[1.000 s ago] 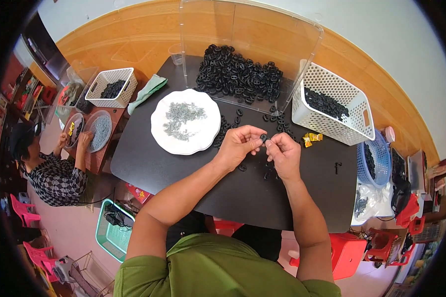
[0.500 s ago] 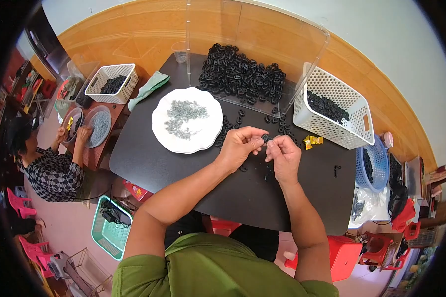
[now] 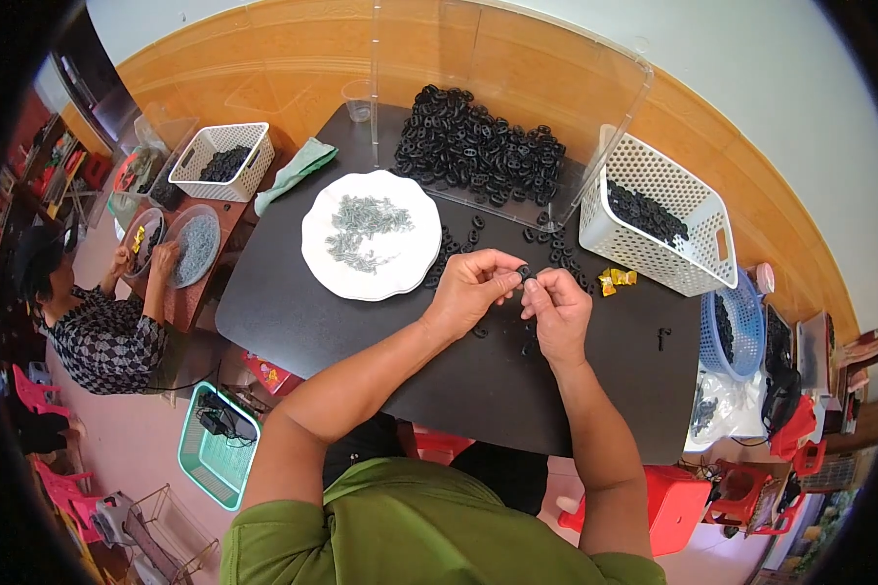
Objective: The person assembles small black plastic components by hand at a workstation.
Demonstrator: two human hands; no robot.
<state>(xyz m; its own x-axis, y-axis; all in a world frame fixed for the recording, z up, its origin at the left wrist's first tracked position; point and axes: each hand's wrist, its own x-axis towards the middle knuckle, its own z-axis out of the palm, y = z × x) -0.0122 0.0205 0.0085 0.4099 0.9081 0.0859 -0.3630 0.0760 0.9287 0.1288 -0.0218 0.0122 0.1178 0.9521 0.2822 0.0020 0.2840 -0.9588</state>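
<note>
Over the black table (image 3: 293,312), my left hand (image 3: 470,288) and my right hand (image 3: 556,307) meet, pinching one small black plastic ring (image 3: 524,272) between their fingertips. Loose black rings (image 3: 556,252) lie scattered just beyond my hands. A white plate (image 3: 400,278) carrying small grey metal pieces (image 3: 361,229) sits to the left of my hands. At the back, a large heap of black rings (image 3: 478,146) is piled inside a clear plastic screen.
A white basket (image 3: 668,190) with black parts stands at the right, yellow wrappers (image 3: 615,280) beside it. A green cloth (image 3: 298,166) and clear cup (image 3: 359,97) lie at the back left. Another person (image 3: 98,322) works at a low side table on the left.
My hands stay together at the same spot, fingers shifting slightly on the small black ring. The person at the left keeps working over their plates.
</note>
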